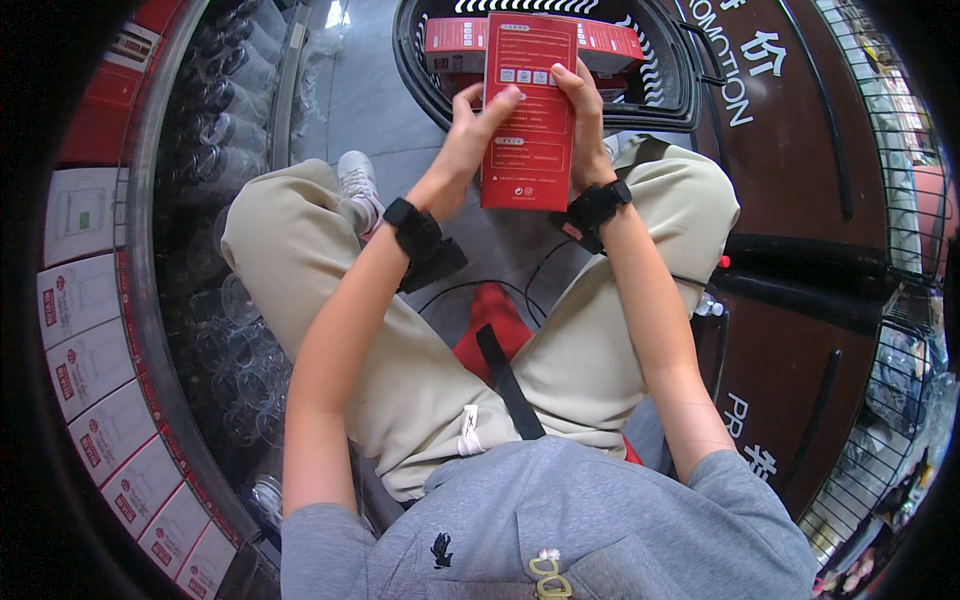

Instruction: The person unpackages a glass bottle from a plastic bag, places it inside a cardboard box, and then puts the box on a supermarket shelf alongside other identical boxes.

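Observation:
Between both hands is a red cardboard box (529, 165) with white printed text and small icons on the side facing me. My left hand (469, 139) grips its left edge, the thumb lying across the printed face. On the opposite edge, my right hand (589, 112) holds it with the thumb on the front. The box is upright in the view and overlaps the near rim of a black plastic basket (652, 116). Inside the basket lie more red boxes (454, 37), partly hidden behind the held one. Each wrist wears a black strapped device.
Glass jars (232, 112) and cups (247, 367) line a shelf at left, beside white-and-red cartons (86, 360). Dark promotion display bins (810, 315) with wire racks (900, 225) stand at right. A black cable (469, 285) hangs between my knees, above a red seat (491, 330).

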`<state>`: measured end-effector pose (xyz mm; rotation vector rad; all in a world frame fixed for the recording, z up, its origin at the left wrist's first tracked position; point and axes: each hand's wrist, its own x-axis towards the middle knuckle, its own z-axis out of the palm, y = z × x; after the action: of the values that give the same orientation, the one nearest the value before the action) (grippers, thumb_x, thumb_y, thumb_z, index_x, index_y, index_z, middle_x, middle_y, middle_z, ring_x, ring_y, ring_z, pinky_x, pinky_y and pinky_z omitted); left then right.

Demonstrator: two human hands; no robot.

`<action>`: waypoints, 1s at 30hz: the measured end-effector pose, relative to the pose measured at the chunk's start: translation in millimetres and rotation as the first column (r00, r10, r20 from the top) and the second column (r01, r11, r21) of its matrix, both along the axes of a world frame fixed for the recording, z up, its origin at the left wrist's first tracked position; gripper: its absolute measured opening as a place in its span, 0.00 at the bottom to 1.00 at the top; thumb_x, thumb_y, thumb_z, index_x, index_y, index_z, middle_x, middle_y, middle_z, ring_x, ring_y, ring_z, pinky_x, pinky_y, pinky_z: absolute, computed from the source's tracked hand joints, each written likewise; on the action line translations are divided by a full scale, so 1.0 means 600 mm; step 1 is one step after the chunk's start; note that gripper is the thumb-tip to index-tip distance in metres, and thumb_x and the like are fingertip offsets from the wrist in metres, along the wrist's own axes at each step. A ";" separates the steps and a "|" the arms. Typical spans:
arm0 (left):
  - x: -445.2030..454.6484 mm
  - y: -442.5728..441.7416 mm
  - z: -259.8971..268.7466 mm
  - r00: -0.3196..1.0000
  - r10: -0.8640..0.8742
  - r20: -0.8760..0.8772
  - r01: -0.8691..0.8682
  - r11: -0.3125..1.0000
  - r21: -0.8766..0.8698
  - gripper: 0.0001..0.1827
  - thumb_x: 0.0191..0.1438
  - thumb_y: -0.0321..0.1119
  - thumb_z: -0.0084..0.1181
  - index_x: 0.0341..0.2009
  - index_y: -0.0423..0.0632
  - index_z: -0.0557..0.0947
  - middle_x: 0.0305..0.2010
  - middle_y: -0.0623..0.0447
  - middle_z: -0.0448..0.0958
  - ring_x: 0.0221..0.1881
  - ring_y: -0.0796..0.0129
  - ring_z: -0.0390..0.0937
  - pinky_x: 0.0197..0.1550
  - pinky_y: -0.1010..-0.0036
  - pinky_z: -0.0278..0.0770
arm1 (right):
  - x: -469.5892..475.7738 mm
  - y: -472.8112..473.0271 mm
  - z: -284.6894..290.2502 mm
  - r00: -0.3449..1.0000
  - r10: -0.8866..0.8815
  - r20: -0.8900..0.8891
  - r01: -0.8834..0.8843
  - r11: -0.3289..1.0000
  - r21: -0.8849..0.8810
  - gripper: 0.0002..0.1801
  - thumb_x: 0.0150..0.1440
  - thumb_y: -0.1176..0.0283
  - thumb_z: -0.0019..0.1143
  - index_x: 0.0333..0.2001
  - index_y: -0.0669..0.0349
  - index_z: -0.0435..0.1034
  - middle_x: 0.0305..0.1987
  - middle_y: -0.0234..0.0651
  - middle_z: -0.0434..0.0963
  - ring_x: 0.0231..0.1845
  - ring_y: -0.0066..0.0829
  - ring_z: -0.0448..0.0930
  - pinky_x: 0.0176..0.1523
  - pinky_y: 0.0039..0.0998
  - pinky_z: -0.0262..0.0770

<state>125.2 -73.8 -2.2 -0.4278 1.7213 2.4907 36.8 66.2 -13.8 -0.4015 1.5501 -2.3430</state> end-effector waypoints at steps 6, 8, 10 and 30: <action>-0.061 -0.033 -0.031 0.987 0.074 -0.140 -0.048 0.982 0.180 0.37 0.60 0.59 0.53 0.59 0.43 0.63 0.48 0.49 0.75 0.44 0.71 0.79 0.45 0.74 0.81 | 0.017 -0.024 -0.009 0.994 -0.019 -0.109 0.030 0.995 0.094 0.49 0.54 0.52 0.61 0.71 0.65 0.48 0.52 0.49 0.73 0.50 0.32 0.78 0.53 0.30 0.76; -0.067 -0.024 -0.036 0.976 0.154 -0.153 -0.111 0.960 0.258 0.26 0.63 0.56 0.50 0.50 0.45 0.73 0.40 0.53 0.80 0.36 0.73 0.81 0.39 0.76 0.82 | 0.012 -0.024 -0.006 0.996 -0.018 -0.082 0.026 0.996 0.087 0.49 0.55 0.52 0.61 0.71 0.65 0.48 0.53 0.49 0.73 0.50 0.32 0.78 0.53 0.29 0.76; -0.073 -0.027 -0.038 0.974 0.144 -0.177 -0.092 0.958 0.271 0.27 0.63 0.57 0.49 0.50 0.45 0.75 0.40 0.52 0.80 0.37 0.72 0.81 0.39 0.75 0.83 | 0.007 -0.026 -0.001 0.997 -0.038 -0.063 0.043 0.997 0.069 0.44 0.57 0.52 0.58 0.69 0.66 0.52 0.51 0.46 0.74 0.48 0.30 0.78 0.50 0.26 0.76; -0.070 -0.100 -0.018 0.948 0.292 -0.129 -0.224 0.896 0.385 0.32 0.67 0.59 0.34 0.59 0.45 0.71 0.54 0.45 0.78 0.54 0.62 0.78 0.55 0.63 0.78 | 0.041 -0.003 0.057 0.870 0.398 0.291 -0.396 0.916 -0.068 0.40 0.59 0.59 0.60 0.70 0.57 0.51 0.62 0.39 0.68 0.60 0.28 0.73 0.56 0.31 0.77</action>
<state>83.2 -134.0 -12.7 -0.4266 1.2677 3.0480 61.2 64.4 20.2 -0.3119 1.1864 -1.9803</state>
